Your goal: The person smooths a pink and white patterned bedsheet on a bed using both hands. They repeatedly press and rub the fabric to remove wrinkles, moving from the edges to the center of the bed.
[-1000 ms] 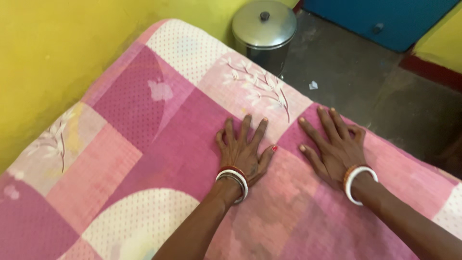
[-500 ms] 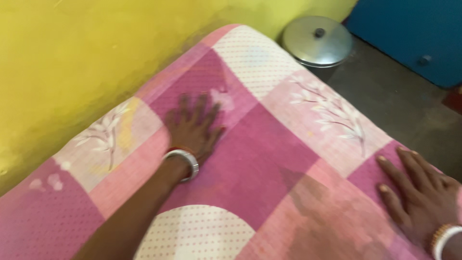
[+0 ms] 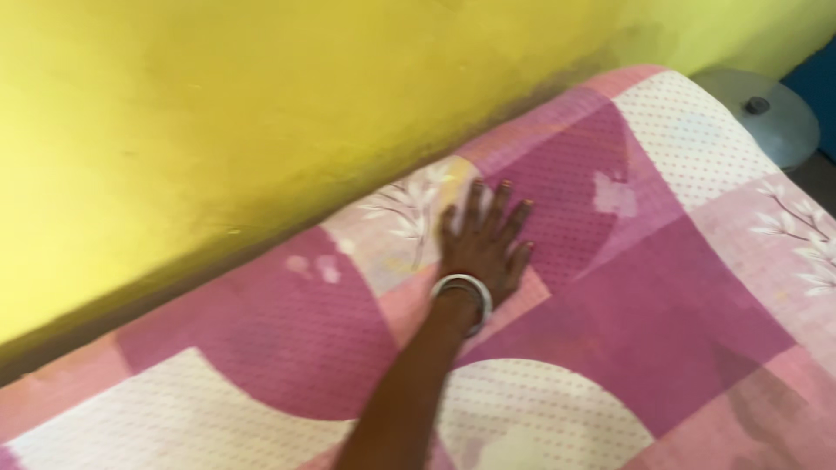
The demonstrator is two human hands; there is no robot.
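Pressing flat with fingers spread wide, the left hand (image 3: 483,248) rests on the pink patterned bedsheet (image 3: 662,305), holding nothing. Just beyond its fingertips rises the yellow wall (image 3: 261,130). Her right hand is out of sight.

A yellow wall (image 3: 261,113) fills the upper left of the frame, its paint smooth but smudged darker along the line where it meets the bed. At the far right, just past the bed's end, a round metal lid (image 3: 766,117) with a small dark knob (image 3: 756,105) at its centre sits on a bin, only its top showing. Behind the lid, a sliver of blue surface (image 3: 819,83) runs along the right edge of the frame, and a patch of dark floor (image 3: 823,178) appears just below it. The wall's yellow carries on above the lid toward the top right corner.
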